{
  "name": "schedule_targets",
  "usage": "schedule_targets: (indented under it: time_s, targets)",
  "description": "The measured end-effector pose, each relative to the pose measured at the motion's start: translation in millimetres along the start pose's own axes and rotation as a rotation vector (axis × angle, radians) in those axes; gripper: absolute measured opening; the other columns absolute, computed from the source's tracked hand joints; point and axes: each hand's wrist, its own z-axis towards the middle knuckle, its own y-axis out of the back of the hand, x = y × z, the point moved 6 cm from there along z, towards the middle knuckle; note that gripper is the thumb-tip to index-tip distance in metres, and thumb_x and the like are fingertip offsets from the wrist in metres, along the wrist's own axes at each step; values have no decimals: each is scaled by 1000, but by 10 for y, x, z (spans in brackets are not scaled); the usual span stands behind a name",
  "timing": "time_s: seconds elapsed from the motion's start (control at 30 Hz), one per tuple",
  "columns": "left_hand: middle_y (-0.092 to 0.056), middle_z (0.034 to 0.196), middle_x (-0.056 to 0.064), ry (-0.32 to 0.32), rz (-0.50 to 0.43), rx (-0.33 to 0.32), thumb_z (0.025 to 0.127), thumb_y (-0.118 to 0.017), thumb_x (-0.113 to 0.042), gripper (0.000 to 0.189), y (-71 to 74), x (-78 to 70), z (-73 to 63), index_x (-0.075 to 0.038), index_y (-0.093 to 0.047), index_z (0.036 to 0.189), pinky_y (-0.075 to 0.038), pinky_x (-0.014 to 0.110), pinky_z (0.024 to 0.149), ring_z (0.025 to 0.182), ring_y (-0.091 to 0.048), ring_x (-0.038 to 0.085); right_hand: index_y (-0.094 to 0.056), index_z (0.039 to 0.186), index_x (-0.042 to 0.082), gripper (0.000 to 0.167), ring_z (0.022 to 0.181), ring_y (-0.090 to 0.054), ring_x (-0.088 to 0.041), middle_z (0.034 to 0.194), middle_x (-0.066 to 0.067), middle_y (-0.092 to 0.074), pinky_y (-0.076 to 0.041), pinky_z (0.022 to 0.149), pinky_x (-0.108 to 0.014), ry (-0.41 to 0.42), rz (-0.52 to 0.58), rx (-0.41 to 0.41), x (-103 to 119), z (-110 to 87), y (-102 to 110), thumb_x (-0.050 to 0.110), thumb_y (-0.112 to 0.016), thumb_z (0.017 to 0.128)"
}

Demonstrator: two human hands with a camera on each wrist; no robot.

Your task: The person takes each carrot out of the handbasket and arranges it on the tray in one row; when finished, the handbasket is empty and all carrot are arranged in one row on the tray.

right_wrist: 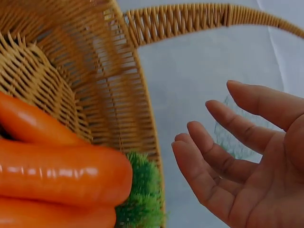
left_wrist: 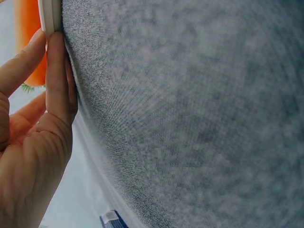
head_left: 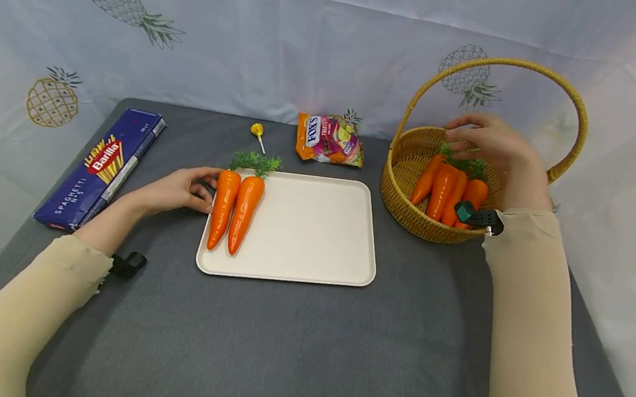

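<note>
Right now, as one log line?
left grip: pinches tray | right grip: empty, near basket | two carrots on tray | more carrots in basket

Carrots (right_wrist: pixel 66 171) and basket (right_wrist: pixel 111 102) partly beyond right wrist view's left edge

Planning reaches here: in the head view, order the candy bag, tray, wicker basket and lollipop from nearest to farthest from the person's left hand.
1. Tray: pinched at its left edge by the left hand.
2. Lollipop: behind the tray's left half.
3. Candy bag: behind the tray, right of the lollipop.
4. Wicker basket: right of the tray.
</note>
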Motion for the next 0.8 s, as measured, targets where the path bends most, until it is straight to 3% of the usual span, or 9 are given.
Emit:
schedule_targets:
  time_s: [0.3, 0.57, 0.8]
  targets:
    - [-39, 138, 21, 4, 8, -2, 91, -67, -4, 85, 6, 19, 7, -4, -15, 158, -54, 22, 78, 89, -62, 4, -38, 146, 15, 56, 104, -60, -9, 134, 9, -43, -54, 90, -23, -87, -59, 32, -258, 12, 108, 41, -54, 99]
    - [-40, 138, 21, 3, 9, -3, 91, -68, -5, 85, 10, 21, 7, -4, -16, 158, -54, 21, 78, 90, -62, 4, -39, 143, 15, 52, 98, -57, -14, 124, 9, -42, -54, 90, -28, -128, -82, 69, -412, 14, 132, 40, -53, 100]
    - [-40, 138, 21, 5, 14, -2, 91, -67, -4, 85, 9, 16, 10, -4, -15, 158, -54, 21, 77, 89, -62, 3, -35, 148, 15, 58, 104, -61, -7, 120, 16, -50, -52, 95, -28, -151, -114, 142, -536, 23, 97, 40, -55, 100]
